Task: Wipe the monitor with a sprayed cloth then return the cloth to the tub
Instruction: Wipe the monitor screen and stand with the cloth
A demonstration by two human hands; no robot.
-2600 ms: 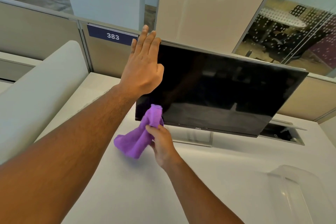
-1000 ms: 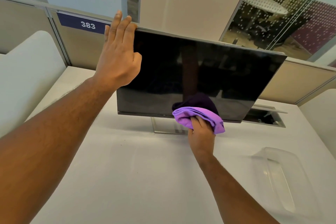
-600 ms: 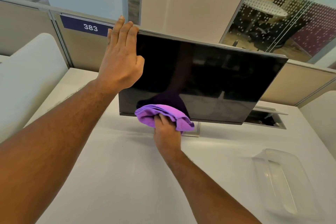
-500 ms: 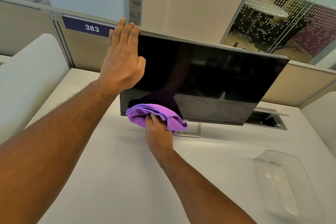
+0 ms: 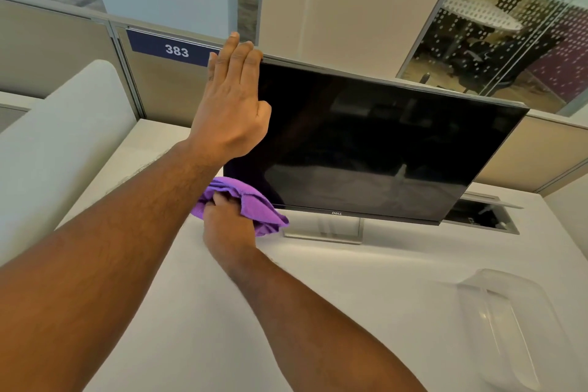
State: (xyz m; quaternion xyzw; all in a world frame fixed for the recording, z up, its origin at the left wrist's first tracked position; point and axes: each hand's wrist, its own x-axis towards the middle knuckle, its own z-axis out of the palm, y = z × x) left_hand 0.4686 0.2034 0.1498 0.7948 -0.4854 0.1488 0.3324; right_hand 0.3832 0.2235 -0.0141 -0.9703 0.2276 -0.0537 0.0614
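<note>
A wide white tabletop (image 5: 334,312) fills the lower part of the view, closed off at the back by beige cubicle partition panels (image 5: 57,51); one of these carries a dark blue number plate reading 383 (image 5: 173,48). A rounded white padded divider (image 5: 54,143) runs along the left edge of the tabletop.

On the tabletop stands a flat black monitor with a thin silver lower bezel (image 5: 375,143), its screen dark and tilted back, raised on a silver stand (image 5: 323,229). Behind its lower right corner lies a rectangular cable hatch with its lid ajar (image 5: 483,216).

Toward the right near corner of the tabletop sits a clear plastic oblong tub (image 5: 506,325), well apart from the monitor and from both hands.

The left hand (image 5: 230,105) lies flat against the monitor's upper left corner, fingers straight and together, their tips reaching just past the top edge, thumb resting on the screen face.

The right hand (image 5: 227,223) is below it, fingers curled into a bunched purple microfibre cloth (image 5: 254,207), gripping it. The cloth sits at the monitor's lower left corner, touching the bottom edge of the screen, with a fold hanging to the right of the hand, just left of the stand. The left forearm crosses in front of the cloth's left end.
</note>
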